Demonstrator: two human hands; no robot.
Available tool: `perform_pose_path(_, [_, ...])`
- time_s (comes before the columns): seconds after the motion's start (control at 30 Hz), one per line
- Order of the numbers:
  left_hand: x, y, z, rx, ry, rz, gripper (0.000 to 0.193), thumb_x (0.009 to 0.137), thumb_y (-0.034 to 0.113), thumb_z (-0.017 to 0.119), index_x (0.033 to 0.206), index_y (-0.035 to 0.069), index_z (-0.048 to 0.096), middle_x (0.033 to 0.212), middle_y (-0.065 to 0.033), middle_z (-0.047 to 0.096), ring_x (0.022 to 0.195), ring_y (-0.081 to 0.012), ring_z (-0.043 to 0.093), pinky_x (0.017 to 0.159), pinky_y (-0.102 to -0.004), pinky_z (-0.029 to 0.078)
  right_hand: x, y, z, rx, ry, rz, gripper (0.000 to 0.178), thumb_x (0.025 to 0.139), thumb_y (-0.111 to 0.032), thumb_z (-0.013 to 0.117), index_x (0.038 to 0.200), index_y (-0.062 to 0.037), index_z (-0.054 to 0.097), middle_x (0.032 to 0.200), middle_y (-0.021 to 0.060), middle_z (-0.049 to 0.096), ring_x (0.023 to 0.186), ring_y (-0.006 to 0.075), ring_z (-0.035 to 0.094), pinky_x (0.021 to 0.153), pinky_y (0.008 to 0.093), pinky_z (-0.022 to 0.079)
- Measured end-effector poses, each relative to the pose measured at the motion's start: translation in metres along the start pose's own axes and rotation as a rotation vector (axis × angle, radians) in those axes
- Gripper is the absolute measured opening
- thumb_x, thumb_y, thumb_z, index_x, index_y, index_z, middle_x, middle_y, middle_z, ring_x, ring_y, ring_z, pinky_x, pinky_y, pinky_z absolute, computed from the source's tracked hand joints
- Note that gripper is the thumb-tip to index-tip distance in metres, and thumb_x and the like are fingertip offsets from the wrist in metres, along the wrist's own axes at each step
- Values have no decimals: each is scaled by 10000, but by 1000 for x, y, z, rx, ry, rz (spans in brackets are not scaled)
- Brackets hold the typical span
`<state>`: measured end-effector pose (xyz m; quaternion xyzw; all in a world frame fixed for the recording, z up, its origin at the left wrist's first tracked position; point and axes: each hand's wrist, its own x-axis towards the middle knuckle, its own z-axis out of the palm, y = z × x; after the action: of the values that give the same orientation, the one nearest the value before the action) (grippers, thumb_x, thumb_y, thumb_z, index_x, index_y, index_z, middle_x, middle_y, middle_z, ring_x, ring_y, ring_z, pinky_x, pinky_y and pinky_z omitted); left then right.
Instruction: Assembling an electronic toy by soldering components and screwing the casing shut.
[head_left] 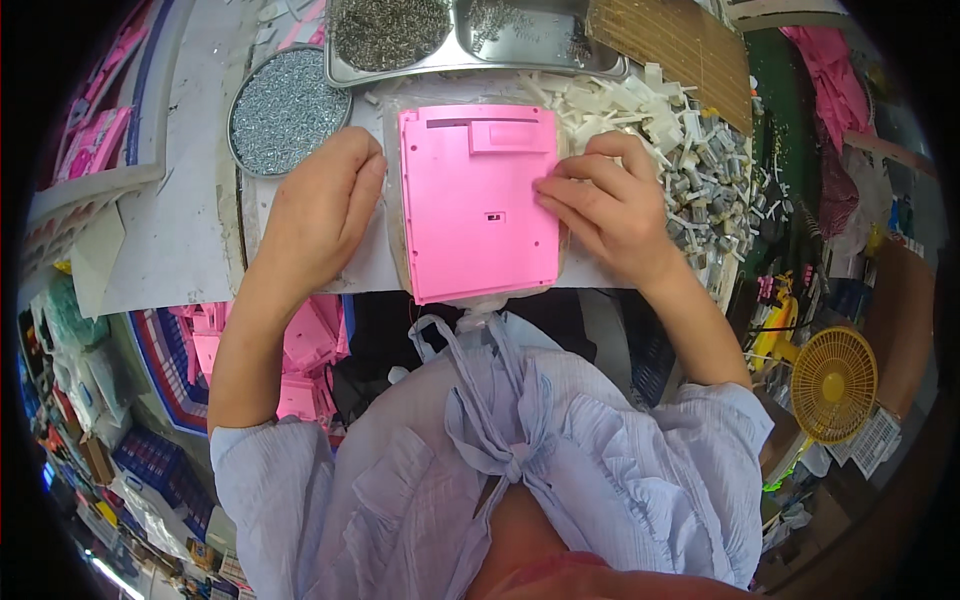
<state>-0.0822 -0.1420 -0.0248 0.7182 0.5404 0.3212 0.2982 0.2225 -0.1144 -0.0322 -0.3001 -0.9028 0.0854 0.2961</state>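
Note:
A flat pink plastic casing (pixel 480 215) lies in front of me, with a raised block near its far edge and a small slot in its middle. My left hand (pixel 328 195) is curled closed just left of the casing; whatever its fingers might hold is hidden. On the other side, my right hand (pixel 612 200) has its thumb and fingertips drawn together at the casing's right edge. I cannot make out anything small between those fingers.
A round dish of small silvery metal parts (pixel 288 112) stands at the far left. Beyond the casing sits a steel tray (pixel 460 55) of small metal pieces. White plastic pieces (pixel 632 105) and grey parts (pixel 712 185) are heaped right. A yellow fan (pixel 833 385) is farther right.

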Motion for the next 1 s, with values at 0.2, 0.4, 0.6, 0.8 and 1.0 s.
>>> perform_pose_path(0.2, [12,-2,-5,27,-106,46,181,983,138,625,903,-21,592,736,-122,541,645,-231,498,604,-329,419,2,-6,0,-115,22,-23,252,713,-132,814,958,-122,755,937,13,690,906,268,590,758,395,489])
perform_pose_path(0.4, [36,4,-17,249,-268,82,179,957,165,644,901,-3,615,759,-149,617,691,-307,596,628,-396,463,4,-5,-6,-7,-61,37,339,728,-59,825,1061,-107,777,978,71,689,928,301,585,788,394,510])
perform_pose_path(0.6, [56,13,-18,546,-422,262,177,920,191,648,891,18,624,817,-178,659,837,-392,653,728,-489,510,10,-3,-12,-46,-39,11,299,701,-80,811,993,-112,755,964,43,694,922,305,602,754,394,528])
perform_pose_path(0.8, [64,18,-21,597,-524,328,162,899,168,658,873,12,622,836,-175,673,848,-394,651,740,-499,509,33,1,-28,-92,-29,-52,312,675,-72,806,980,-111,750,973,45,693,932,317,603,772,400,531])
perform_pose_path(1.0, [37,9,-63,199,-191,81,253,957,141,649,811,-32,536,679,-85,507,637,-198,507,612,-344,415,120,5,12,16,-70,-160,147,787,-98,763,932,-87,747,983,55,712,1001,270,620,782,408,504])
